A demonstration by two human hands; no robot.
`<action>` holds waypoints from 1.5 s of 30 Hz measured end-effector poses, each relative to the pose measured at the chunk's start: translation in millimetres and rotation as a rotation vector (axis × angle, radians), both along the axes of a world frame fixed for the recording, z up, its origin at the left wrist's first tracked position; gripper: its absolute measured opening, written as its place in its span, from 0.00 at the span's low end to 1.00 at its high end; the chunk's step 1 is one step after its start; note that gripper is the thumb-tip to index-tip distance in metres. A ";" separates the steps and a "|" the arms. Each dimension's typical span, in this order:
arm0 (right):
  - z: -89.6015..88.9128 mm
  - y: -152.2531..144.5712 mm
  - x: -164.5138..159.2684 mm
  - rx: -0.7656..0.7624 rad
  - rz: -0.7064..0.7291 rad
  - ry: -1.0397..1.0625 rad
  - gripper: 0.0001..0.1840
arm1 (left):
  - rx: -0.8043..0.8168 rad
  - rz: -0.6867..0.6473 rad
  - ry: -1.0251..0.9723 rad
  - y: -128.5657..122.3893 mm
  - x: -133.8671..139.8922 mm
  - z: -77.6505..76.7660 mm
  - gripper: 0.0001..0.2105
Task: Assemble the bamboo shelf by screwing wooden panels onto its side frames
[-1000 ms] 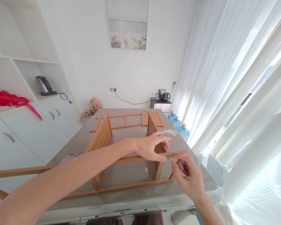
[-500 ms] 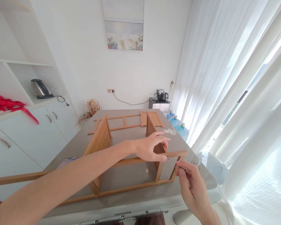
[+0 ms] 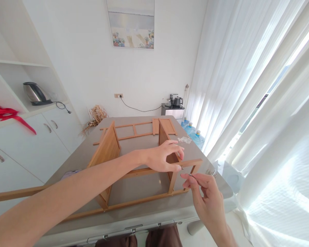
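A partly joined wooden shelf frame (image 3: 134, 203) lies on its side on the table. My left hand (image 3: 163, 156) is at its upper right rail, fingers curved over the far side and thumb along the near face. By the thumb tip, a small metal screw (image 3: 181, 167) sticks out of the rail. My right hand (image 3: 206, 192) is just below and to the right, thumb and forefinger pinched on a thin, small metal piece (image 3: 191, 175). Most of that piece is hidden by the fingers, so its kind is unclear.
Several screws (image 3: 211, 172) lie on the grey table (image 3: 144, 145) near its right edge. Farther back are a ladder-like wooden frame (image 3: 141, 129), a wooden panel (image 3: 168, 127) and a clear plastic bag (image 3: 184, 140). White curtains (image 3: 221, 85) hang at the right.
My right hand has moved left, bringing the small metal piece nearer the screw by my left thumb. My left hand stays at the rail. The view has shifted slightly.
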State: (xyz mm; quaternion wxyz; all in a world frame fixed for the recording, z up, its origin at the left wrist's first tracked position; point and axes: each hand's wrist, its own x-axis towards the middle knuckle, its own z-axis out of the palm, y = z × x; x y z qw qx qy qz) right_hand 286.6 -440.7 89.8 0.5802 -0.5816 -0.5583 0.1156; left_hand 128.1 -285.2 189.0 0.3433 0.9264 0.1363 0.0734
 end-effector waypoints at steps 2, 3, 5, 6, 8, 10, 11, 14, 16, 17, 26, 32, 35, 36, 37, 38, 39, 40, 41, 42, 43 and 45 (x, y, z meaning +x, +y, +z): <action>-0.7 1.2 -2.9 0.020 -0.031 0.007 0.07 | 0.006 -0.002 -0.001 0.1 0.4 -0.3 0.13; -1.9 2.3 -3.5 0.030 -0.043 -0.010 0.07 | 0.013 0.000 0.000 0.1 0.6 -0.6 0.13; -5.1 5.4 -2.6 0.050 -0.068 -0.073 0.06 | 0.030 -0.001 0.001 0.2 1.2 -0.9 0.12; -6.8 7.1 -1.5 0.053 -0.077 -0.101 0.05 | 0.037 -0.003 0.001 0.0 1.5 -0.8 0.12; -9.6 9.9 0.9 0.046 -0.078 -0.132 0.04 | 0.050 -0.008 -0.004 -0.8 1.7 0.0 0.12; -11.2 12.1 2.2 0.041 -0.056 -0.135 0.03 | 0.054 -0.006 -0.001 -2.4 1.2 2.0 0.12; -11.5 13.2 2.3 0.048 -0.047 -0.133 0.03 | 0.056 -0.001 0.004 -3.6 0.8 3.4 0.12; -11.5 17.6 0.3 0.132 -0.022 -0.155 0.04 | 0.081 0.011 0.031 -7.8 -0.7 8.2 0.11; -11.1 20.9 -1.6 0.206 -0.015 -0.192 0.05 | 0.106 0.024 0.048 -10.3 -1.5 10.5 0.11; -11.0 22.3 -2.4 0.225 -0.020 -0.200 0.05 | 0.114 0.030 0.056 -11.3 -1.8 11.2 0.11; -15.4 20.3 -1.5 0.191 -0.099 -0.191 0.04 | 0.094 -0.015 0.013 -13.8 -1.6 13.1 0.11; -18.3 20.1 -1.3 0.290 -0.090 -0.225 0.05 | 0.132 -0.072 0.018 -19.0 0.7 17.3 0.05; -17.3 21.1 -2.0 0.330 -0.070 -0.225 0.06 | 0.143 -0.063 0.022 -19.8 0.7 17.6 0.06; -16.8 21.5 -2.2 0.342 -0.064 -0.225 0.06 | 0.144 -0.062 0.021 -19.7 0.6 17.4 0.06; -16.3 21.9 -2.5 0.354 -0.063 -0.225 0.07 | 0.144 -0.062 0.019 -19.5 0.5 17.1 0.06; -15.9 22.2 -2.7 0.365 -0.066 -0.225 0.07 | 0.145 -0.062 0.018 -19.1 0.4 16.8 0.06; -15.7 22.4 -3.0 0.376 -0.071 -0.227 0.08 | 0.144 -0.066 0.018 -18.7 0.3 16.5 0.06; -15.6 22.6 -3.2 0.387 -0.075 -0.231 0.08 | 0.143 -0.070 0.016 -18.3 0.3 16.2 0.06; -15.7 22.7 -3.4 0.400 -0.080 -0.234 0.09 | 0.140 -0.077 0.013 -18.0 0.2 16.0 0.06; -16.0 22.8 -3.6 0.413 -0.085 -0.237 0.09 | 0.138 -0.084 0.008 -17.7 0.2 15.9 0.06; -16.4 22.8 -3.7 0.423 -0.092 -0.239 0.10 | 0.135 -0.090 0.004 -17.6 0.2 15.9 0.06; -17.4 22.9 -3.7 0.436 -0.108 -0.243 0.10 | 0.132 -0.094 0.004 -17.8 0.3 16.4 0.06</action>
